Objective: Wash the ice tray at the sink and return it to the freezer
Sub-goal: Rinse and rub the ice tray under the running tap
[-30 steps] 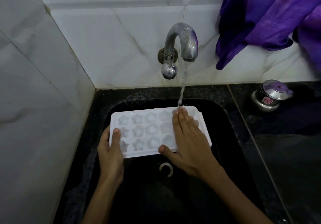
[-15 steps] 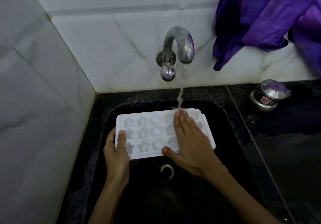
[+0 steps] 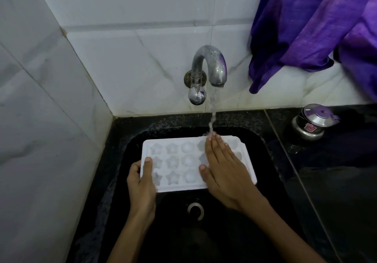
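Ice tray [image 3: 173,160] is held over the black sink [image 3: 126,140], under the running tap [image 3: 210,65]. Its long axis runs left to right across the basin, moulded face up.

Left hand [image 3: 140,183] grips the tray's left short end: thumb lies on the top face, the other fingers curl under the edge and are hidden. Right hand [image 3: 224,173] lies flat on the right part of the tray, fingers [image 3: 214,146] straight and together, pointing away from the person toward the tap wall, thumb spread out to the left. It holds nothing; it presses or rubs the surface.

The water stream lands just at the right fingertips, on the tray's far edge. The unwashed-looking cells all lie to the left of the right fingers, between the two hands. Judgement: the rinse step is in hand; a sweep leftward along the long axis would fall to the right hand, as the left is busy holding.

Tray appearance: white, rigid-looking plastic, three rows of star and rounded cells, wet sheen, raised rim. Right-hand columns are mostly covered by the palm.
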The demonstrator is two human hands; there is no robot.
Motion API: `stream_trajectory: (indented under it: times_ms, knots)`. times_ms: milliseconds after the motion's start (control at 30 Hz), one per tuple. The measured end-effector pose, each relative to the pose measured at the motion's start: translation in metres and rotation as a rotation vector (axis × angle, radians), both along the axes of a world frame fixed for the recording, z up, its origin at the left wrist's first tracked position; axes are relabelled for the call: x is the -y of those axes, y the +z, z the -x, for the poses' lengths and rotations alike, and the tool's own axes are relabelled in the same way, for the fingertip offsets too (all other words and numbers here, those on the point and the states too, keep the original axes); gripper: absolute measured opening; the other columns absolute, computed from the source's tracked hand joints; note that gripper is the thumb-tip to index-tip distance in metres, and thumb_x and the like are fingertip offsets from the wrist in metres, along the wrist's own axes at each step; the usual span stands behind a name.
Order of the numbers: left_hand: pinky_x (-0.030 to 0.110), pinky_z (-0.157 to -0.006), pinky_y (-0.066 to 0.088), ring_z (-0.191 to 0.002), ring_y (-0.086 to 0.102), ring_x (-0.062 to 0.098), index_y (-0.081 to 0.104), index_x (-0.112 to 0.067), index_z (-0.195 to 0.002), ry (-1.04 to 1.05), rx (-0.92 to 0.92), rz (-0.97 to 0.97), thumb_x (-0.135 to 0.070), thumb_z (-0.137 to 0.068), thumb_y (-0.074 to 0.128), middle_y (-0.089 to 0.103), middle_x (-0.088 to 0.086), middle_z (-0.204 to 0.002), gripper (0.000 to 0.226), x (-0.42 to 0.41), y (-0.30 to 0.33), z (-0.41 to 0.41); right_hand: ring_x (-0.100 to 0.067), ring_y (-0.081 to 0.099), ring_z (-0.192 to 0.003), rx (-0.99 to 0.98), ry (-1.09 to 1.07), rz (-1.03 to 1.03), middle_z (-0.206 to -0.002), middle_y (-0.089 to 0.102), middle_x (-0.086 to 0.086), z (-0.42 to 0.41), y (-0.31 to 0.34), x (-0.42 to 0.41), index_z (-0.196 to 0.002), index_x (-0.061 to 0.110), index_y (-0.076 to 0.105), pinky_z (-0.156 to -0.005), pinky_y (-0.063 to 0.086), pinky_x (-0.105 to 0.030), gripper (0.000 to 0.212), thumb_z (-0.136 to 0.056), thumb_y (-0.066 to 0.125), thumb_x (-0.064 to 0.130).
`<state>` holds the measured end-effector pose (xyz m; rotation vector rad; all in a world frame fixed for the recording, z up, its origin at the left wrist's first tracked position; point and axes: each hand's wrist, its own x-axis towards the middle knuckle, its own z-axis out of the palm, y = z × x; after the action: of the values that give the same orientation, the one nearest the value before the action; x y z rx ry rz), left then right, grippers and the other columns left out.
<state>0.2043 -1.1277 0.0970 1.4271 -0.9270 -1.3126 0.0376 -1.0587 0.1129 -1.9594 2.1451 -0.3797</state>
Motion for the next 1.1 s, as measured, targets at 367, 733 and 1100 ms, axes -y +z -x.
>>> stream_trajectory:
  times_ms: [367, 733, 1100]
  knots:
    - [0.03, -0.061, 0.049, -0.07, 0.058, 0.013, 0.05, -0.017, -0.081, 0.085, -0.019, -0.006, -0.03, -0.095, 0.051, 0.061, 0.002, -0.083, 0.02, 0.004, 0.006, -0.007, -0.01, -0.024, -0.141, -0.027, 0.009, -0.043, -0.153, -0.022, -0.002, 0.004, 0.005, -0.013, -0.141, 0.016, -0.018, -0.112, -0.019, -0.021, 0.07, -0.084, -0.01, 0.055]
    - [0.03, -0.06, 0.05, -0.071, 0.062, 0.016, 0.054, -0.008, -0.089, 0.048, -0.032, -0.012, -0.034, -0.099, 0.042, 0.065, 0.005, -0.084, 0.031, 0.002, 0.003, 0.012, -0.012, -0.024, -0.142, 0.036, 0.209, -0.032, -0.157, -0.016, -0.007, -0.03, 0.006, 0.008, -0.148, 0.008, -0.009, -0.112, -0.021, -0.024, 0.072, -0.09, 0.002, 0.05]
    - [0.031, -0.061, 0.05, -0.072, 0.061, 0.019, 0.054, -0.01, -0.091, 0.051, -0.04, -0.057, -0.026, -0.101, 0.037, 0.064, 0.006, -0.085, 0.026, 0.004, 0.0, 0.018, -0.01, -0.024, -0.141, 0.009, 0.065, -0.083, -0.155, -0.021, -0.005, -0.006, 0.005, 0.012, -0.149, 0.009, -0.01, -0.108, -0.024, -0.019, 0.091, -0.077, -0.011, 0.065]
